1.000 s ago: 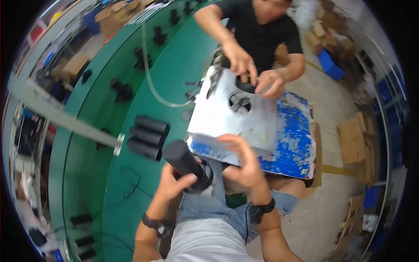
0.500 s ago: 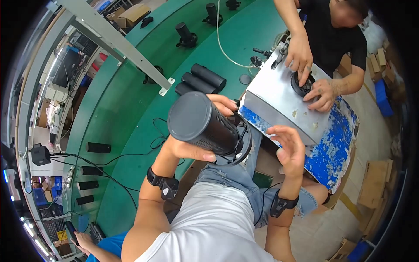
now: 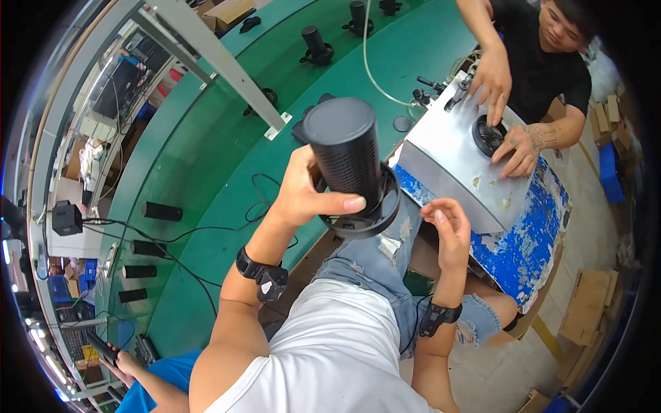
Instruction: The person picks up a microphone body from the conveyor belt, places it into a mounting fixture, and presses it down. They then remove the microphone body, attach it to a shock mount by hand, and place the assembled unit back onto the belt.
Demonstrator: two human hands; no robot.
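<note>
My left hand (image 3: 301,191) is wrapped round a black cylindrical device (image 3: 348,155) with a smooth round cap, a perforated side wall and a wide ring at its lower end. I hold it in front of me, tilted so the cap points up and away. My left thumb lies across the side wall, while the other fingers are mostly hidden behind the device. To the right of the ring, my right hand (image 3: 452,230) hovers apart from it. Its fingers are half curled with nothing seen between them.
A metal box (image 3: 447,165) stands on a worn blue board (image 3: 523,255) at right; a co-worker's hands (image 3: 513,148) handle a round black part on it. On the green table (image 3: 220,186) are black cylinders (image 3: 162,211), cables and a frame post (image 3: 237,86). Another person's hand (image 3: 124,361) shows lower left.
My left hand has turned the device more upright and moved it right, so more of its side and ring show. My right hand's fingers have curled closer together.
</note>
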